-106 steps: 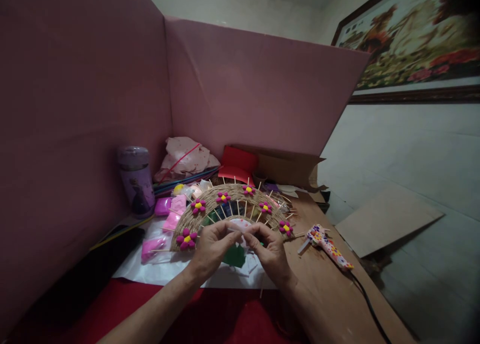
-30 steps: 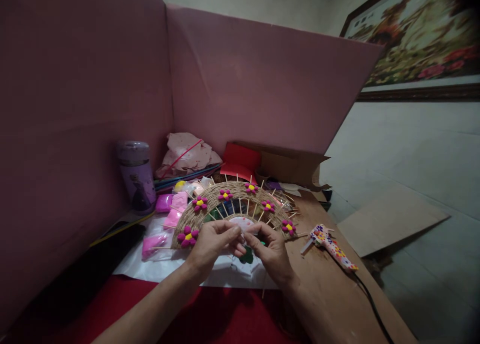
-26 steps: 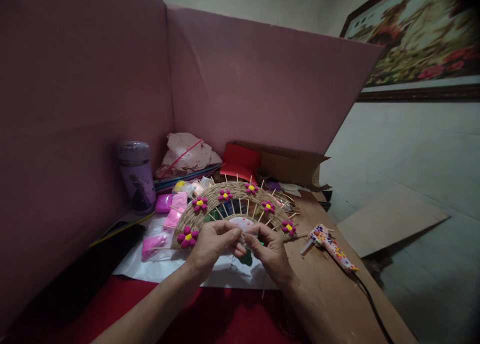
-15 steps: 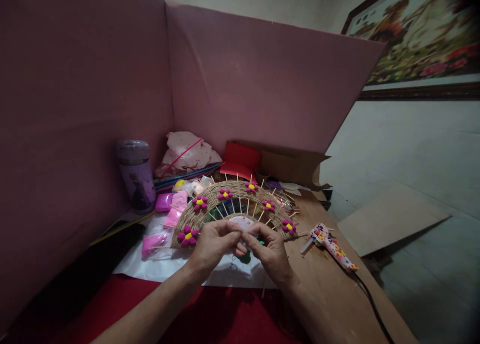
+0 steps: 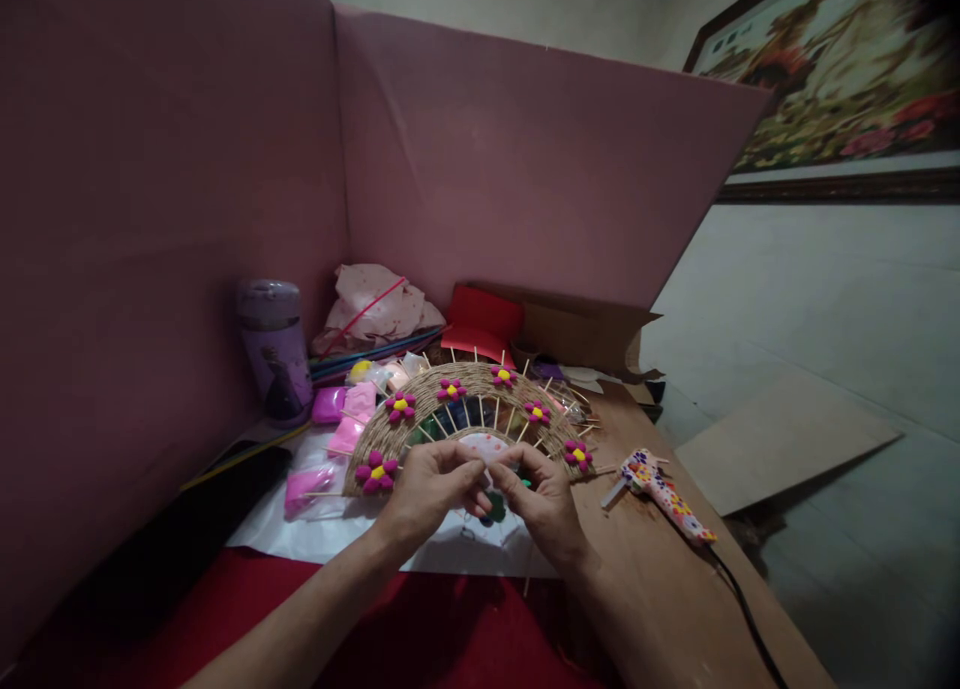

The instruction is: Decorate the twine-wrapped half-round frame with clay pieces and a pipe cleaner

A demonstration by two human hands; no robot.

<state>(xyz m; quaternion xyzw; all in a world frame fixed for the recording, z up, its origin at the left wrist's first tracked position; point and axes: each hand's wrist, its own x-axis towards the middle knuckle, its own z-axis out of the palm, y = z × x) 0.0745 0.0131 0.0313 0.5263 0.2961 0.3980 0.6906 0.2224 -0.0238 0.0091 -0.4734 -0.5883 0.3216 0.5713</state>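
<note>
Left hand fingers have come into sight below its thumb since the earliest frame, and less of the green piece shows under the fingertips. Both it and the right hand are pinched narrow, thumb to forefinger, their tips close together; I cannot tell what small thing, if any, sits between. Just beyond the hands lies the twine fan, its flowers arching around them, with white paper beneath
</note>
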